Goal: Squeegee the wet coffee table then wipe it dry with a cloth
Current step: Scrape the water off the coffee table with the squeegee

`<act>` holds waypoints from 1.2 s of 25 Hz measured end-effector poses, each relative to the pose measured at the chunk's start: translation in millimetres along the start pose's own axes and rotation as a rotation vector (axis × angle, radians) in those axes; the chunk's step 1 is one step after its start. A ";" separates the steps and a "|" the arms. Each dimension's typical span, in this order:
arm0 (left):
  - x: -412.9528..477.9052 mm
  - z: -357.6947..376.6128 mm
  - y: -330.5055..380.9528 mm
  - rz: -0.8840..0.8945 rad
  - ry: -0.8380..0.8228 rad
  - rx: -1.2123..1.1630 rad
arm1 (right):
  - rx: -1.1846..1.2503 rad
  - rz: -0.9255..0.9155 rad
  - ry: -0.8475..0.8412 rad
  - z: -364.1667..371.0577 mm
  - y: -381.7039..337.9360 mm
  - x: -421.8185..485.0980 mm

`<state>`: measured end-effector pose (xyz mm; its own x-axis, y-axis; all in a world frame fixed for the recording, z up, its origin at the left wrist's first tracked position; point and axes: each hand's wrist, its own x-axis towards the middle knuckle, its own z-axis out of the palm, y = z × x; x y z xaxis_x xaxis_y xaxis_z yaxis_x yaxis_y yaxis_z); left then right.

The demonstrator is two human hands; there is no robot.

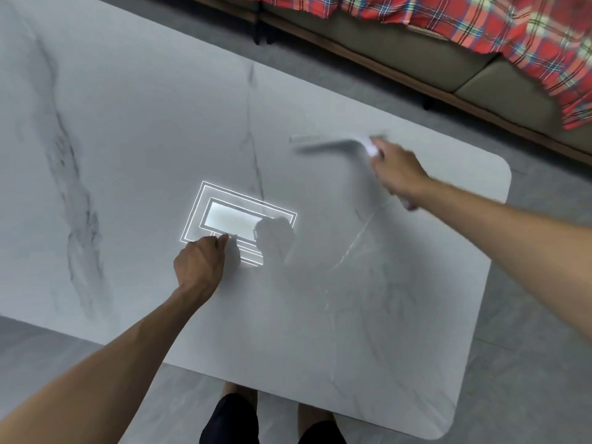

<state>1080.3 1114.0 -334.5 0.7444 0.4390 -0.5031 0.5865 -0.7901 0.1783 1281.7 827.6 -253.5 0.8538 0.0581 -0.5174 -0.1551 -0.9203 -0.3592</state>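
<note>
Squeegee (pixel 333 145) sits at the far right part of the coffee table (pixel 144 139), white, blurred with motion — blade lying roughly across, its edge at or on the marble top, though contact cannot be told through the blur. Right hand (pixel 395 173) is wrapped around its handle, fingers curled closed on it, forearm reaching in from the right edge of view.

Left hand (pixel 200 262) rests near the middle of the table with fingers loosely curled, fingertips (pixel 224 239) touching the surface; it grips nothing. Just beyond those fingertips lies a bright rectangular reflection of a ceiling light (pixel 237 219), nested outlines — the top is glossy enough to mirror it, along with a dark reflected shape beside it.

Table top is pale grey-white marble with dark veining on the left and a thin vein down the middle; rounded corners on the right side. Faint wet streaks (pixel 355 241) show below the right hand, curving toward the near edge.

Beyond the far edge: a sofa (pixel 416 56) with olive cushions, a red plaid blanket (pixel 480 24) draped over it. Grey tiled floor (pixel 528 347) around. Person's knees in dark shorts (pixel 230 418) at the near edge.
</note>
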 end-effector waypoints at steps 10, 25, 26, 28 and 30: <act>12.7 -3.9 -49.0 -0.071 0.011 -0.301 | -0.172 -0.192 0.002 112.6 -106.1 22.5; -35.7 19.1 62.0 0.280 -0.136 -0.183 | -0.453 -0.272 -0.297 37.1 149.9 -114.7; -37.1 26.2 75.7 0.316 -0.144 -0.134 | -0.407 -0.235 -0.297 25.6 154.9 -112.9; -35.3 42.8 102.2 0.344 -0.172 -0.013 | -0.267 -0.190 -0.216 2.1 155.4 -93.8; -32.7 58.5 127.3 0.337 -0.224 0.083 | -0.165 -0.180 -0.075 -20.6 148.2 -55.0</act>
<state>1112.0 974.1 -344.9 0.7973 0.0531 -0.6013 0.2871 -0.9096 0.3003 1222.1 680.1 -262.3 0.8201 0.2497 -0.5148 0.0849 -0.9429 -0.3220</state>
